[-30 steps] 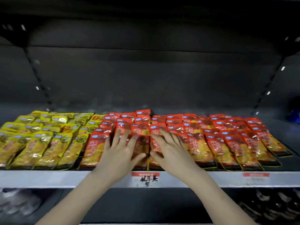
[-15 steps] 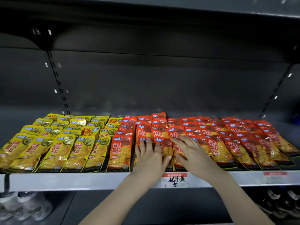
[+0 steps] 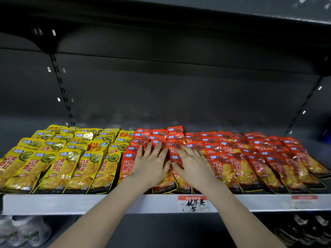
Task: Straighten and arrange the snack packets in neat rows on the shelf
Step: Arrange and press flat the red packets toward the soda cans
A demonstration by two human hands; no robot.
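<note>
Red snack packets [image 3: 238, 158] lie in overlapping rows across the middle and right of the shelf [image 3: 89, 203]. Yellow snack packets [image 3: 59, 158] fill the left part. My left hand [image 3: 149, 164] lies flat with straight, spread fingers on the red packets near the middle. Beside it, my right hand [image 3: 192, 164] presses flat on the neighbouring red rows, fingers straight. Both hands hide the packets beneath them. The two thumbs nearly meet over one red packet [image 3: 174, 156].
A handwritten price tag [image 3: 193, 204] is on the shelf's white front edge, a second label [image 3: 304, 198] further right. The upper shelf [image 3: 179, 15] overhangs. Dark back wall behind. Packaged goods [image 3: 23, 231] sit on the lower shelf at left and right.
Both hands slid further back over the red packets, away from the front edge. The camera view shifted so the shelf sits more to the right and looks closer.
</note>
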